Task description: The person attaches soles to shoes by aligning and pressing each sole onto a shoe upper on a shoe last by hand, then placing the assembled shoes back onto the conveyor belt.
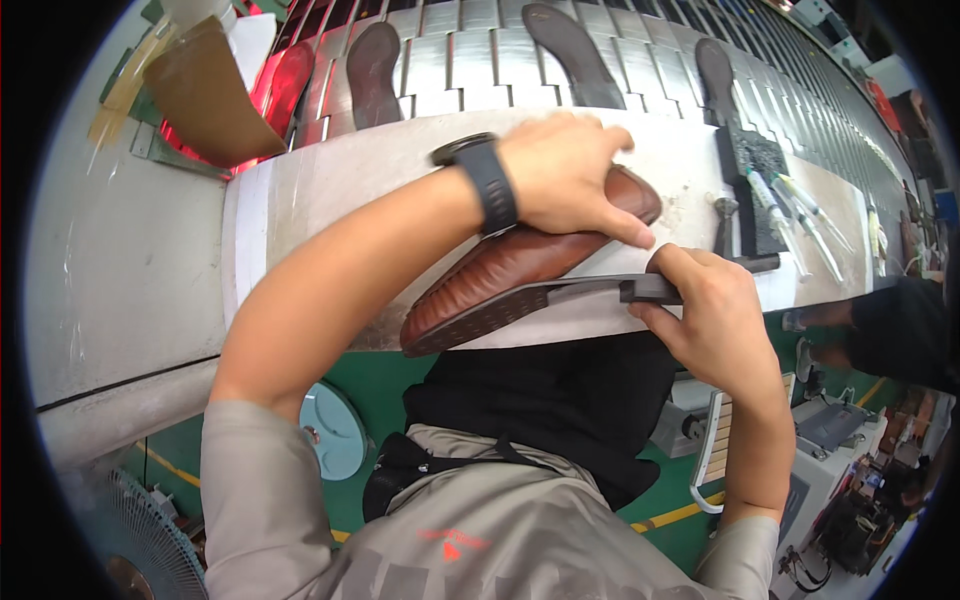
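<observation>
A brown leather shoe [505, 262] lies tilted on its side over the near edge of the worktop, its toe toward the lower left. My left hand [565, 175], with a black watch on the wrist, is closed over the shoe's heel end from above, thumb on the near side. Along the underside runs a dark sole [490, 312], against the shoe at the toe and apart from it toward the heel. My right hand [710, 305] pinches the sole's heel block between thumb and fingers. Part of the shoe's upper is hidden under my left hand and wrist.
Dark soles [375, 75] lie on the slatted metal conveyor [450, 75] beyond the pale worktop [310, 205]. Slim syringe-like tubes [800, 220] and a hammer-like tool [726, 215] sit at the right. A brown curved sheet [210, 95] stands far left; a fan [145, 540] is lower left.
</observation>
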Demonstrator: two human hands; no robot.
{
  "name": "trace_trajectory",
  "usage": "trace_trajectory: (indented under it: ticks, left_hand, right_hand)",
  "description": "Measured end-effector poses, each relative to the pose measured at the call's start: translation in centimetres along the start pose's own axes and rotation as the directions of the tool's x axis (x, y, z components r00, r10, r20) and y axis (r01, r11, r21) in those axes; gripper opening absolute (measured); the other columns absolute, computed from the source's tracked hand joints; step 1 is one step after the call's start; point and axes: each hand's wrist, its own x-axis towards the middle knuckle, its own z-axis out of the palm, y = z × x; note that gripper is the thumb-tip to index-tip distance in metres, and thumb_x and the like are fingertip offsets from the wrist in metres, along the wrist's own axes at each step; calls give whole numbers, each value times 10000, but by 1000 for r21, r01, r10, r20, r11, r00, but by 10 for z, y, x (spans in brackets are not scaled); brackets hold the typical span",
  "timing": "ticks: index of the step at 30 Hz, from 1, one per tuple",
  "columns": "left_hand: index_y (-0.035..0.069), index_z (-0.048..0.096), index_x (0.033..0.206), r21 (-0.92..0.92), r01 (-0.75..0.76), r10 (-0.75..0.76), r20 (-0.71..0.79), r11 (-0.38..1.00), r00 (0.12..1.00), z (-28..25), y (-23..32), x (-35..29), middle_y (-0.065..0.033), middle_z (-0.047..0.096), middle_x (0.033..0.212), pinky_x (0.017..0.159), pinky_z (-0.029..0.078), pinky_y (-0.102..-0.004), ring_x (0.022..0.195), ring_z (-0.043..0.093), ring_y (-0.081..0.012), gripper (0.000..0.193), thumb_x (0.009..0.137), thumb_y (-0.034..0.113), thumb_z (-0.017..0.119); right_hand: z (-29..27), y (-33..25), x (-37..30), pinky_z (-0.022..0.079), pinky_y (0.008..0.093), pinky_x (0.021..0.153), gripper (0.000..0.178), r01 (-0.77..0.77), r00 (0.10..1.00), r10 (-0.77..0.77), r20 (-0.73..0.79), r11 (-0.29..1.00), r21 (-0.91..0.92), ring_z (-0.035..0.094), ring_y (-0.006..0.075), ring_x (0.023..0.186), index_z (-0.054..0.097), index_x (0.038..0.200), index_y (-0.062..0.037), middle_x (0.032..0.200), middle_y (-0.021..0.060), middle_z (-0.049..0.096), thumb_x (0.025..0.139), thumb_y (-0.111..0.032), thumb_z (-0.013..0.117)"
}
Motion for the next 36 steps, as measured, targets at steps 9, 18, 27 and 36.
trace_trajectory:
  ticks: [9,18,27,36]
  left_hand:
    - [3,672,1290,-717,-2,-121,-120,697,985,-43,-8,-7,-87,733,1141,930,581,-305,1050,701,-151,520,844,195,860]
    - [38,715,1220,5,-353,277,-628,936,727,-94,65,-61,-137,720,1124,952,532,-430,1056,647,-326,528,790,290,888]
    - [-14,652,1289,273,-337,433,-530,901,729,-98,82,-73,-180,649,1190,924,537,-435,1077,631,-325,1080,634,805,909]
    - [-6,669,1259,306,-313,435,-544,899,718,-95,89,-69,-180,652,1167,888,532,-435,1028,628,-323,972,662,710,941]
  right_hand:
    - [-31,-25,19,575,345,914,363,218,900,161,-405,639,738,693,148,959,667,1141,16,1027,71,718,877,-113,881]
    - [31,-69,33,575,415,1004,965,499,637,138,-758,676,542,687,276,1229,522,1506,39,1366,177,648,716,-199,1023]
    - [26,-81,21,594,380,904,841,431,549,78,-832,826,362,742,285,1062,589,1386,50,1235,171,716,719,-223,1022]
    - [25,-84,23,614,386,906,786,430,553,87,-828,822,373,773,322,1095,587,1370,67,1257,206,741,754,-189,1003]
